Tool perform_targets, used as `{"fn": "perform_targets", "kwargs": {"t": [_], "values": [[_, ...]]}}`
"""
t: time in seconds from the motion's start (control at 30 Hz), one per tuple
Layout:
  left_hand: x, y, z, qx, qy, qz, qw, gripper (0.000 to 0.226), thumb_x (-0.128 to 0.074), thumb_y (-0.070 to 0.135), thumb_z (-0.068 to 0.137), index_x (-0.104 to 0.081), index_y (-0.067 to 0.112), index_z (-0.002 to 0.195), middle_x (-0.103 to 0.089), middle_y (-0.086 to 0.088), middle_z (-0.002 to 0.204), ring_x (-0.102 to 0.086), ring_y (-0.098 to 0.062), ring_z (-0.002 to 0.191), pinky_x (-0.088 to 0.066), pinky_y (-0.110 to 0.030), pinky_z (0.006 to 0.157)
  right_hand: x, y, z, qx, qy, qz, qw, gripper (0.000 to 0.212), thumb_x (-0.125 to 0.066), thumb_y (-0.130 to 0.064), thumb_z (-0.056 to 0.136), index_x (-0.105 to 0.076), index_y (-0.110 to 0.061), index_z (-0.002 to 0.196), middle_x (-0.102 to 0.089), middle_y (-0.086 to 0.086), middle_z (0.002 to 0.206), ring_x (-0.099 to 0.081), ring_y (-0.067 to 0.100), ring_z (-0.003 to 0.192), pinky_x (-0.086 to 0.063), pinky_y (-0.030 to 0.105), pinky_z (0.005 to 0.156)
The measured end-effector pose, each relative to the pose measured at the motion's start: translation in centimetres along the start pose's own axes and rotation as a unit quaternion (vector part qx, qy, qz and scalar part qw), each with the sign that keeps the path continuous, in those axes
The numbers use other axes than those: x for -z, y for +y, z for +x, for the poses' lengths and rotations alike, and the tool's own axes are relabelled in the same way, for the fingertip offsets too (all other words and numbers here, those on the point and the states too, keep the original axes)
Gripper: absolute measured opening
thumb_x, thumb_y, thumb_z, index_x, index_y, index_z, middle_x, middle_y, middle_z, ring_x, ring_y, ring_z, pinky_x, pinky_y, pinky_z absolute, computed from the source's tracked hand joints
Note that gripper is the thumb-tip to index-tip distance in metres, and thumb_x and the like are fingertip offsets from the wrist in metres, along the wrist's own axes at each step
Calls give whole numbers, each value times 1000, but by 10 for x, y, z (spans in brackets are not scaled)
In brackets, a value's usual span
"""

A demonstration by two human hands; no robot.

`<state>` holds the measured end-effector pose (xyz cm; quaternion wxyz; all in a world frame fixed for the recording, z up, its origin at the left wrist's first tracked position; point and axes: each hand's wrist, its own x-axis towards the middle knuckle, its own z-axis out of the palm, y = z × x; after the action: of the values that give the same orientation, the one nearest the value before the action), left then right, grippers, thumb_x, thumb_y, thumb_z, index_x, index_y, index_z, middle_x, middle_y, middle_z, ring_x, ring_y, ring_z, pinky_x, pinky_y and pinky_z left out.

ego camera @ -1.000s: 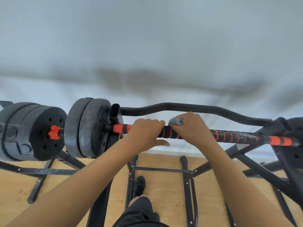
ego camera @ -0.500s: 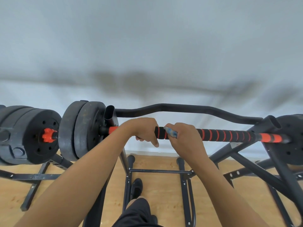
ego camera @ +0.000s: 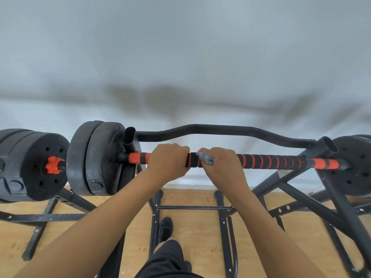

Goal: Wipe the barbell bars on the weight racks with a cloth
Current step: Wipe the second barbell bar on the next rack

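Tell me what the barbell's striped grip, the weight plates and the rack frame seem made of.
Striped grip: probably foam or soft rubber, matte black with orange spiral bands. Weight plates: likely plastic- or rubber-coated, dull black with grainy, pitted skin. Rack frame: painted metal tubing, judging by the open hollow tube end and bolts.

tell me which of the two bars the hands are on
The straight orange-and-black striped bar in front: the left hand and right hand both grip it, the right with a blue cloth. The curved plain black bar behind is untouched.
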<state>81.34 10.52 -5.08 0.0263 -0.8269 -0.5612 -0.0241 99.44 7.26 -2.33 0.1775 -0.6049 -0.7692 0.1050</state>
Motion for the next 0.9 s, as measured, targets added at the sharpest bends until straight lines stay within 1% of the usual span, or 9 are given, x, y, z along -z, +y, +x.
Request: {"fn": "perform_targets", "kwargs": {"t": [0.13,0.2,0.3,0.43,0.53,0.63,0.77,0.83,0.9], "values": [[10,-5,18,27,-121,-83,989,32,-69,48,87,-54,26,70,-62,5,65,-61,-13,59,-55,-30,61,-5,1,-9,30,12,-6,999,9,-55,-31,99,-58,-26,92,-42,-11,62,-45,11,56,-36,22,56],[15,-11,29,26,-219,-149,964,29,-76,47,84,-61,23,76,-65,2,65,-63,-15,56,-52,-28,55,-6,0,-16,44,38,17,998,4,-62,-26,96,-66,-25,97,-45,-13,64,-48,11,58,-41,25,56],[20,-20,41,30,-338,-264,903,31,-82,39,86,-71,12,96,-65,-3,67,-57,-17,49,-49,-25,50,-11,2,-30,44,46,25,998,15,-69,-22,92,-71,-28,106,-45,-16,67,-47,9,59,-39,19,54],[23,-24,47,32,-401,-313,860,32,-81,35,88,-72,7,99,-63,-2,65,-52,-16,49,-45,-25,50,-11,1,-43,42,30,38,998,16,-69,-20,93,-73,-28,107,-50,-15,69,-48,9,61,-46,21,54],[26,-24,44,15,-381,-314,869,29,-81,37,87,-70,11,93,-67,-1,65,-57,-16,50,-50,-27,52,5,0,-21,30,82,71,994,9,-64,-21,98,-72,-24,97,-52,-7,63,-50,11,57,-45,25,54],[28,-22,35,2,-296,-294,909,44,-84,59,79,-69,20,95,-74,3,72,-69,-12,56,-58,-27,61,12,-1,9,-1,57,78,995,14,-60,-25,96,-72,-23,90,-63,-4,65,-61,16,63,-55,34,64],[26,-18,18,-8,-145,-91,985,67,-66,92,67,-61,26,79,-67,6,73,-64,-14,65,-54,-31,62,8,-6,16,-22,-10,25,999,21,-55,-32,92,-67,-23,78,-58,-7,59,-58,15,59,-56,38,62],[20,-14,16,-16,-143,-73,987,69,-61,91,73,-57,23,80,-65,3,75,-61,-16,67,-45,-30,59,7,-8,7,-12,-14,2,1000,20,-56,-30,93,-63,-21,77,-53,-4,59,-54,16,57,-52,38,57],[17,-15,18,-11,-191,-142,971,67,-65,87,74,-57,20,79,-63,1,72,-59,-18,64,-42,-30,58,6,-11,-4,3,-2,-5,1000,17,-58,-30,95,-62,-22,81,-46,-7,60,-47,13,55,-39,28,52]]}}
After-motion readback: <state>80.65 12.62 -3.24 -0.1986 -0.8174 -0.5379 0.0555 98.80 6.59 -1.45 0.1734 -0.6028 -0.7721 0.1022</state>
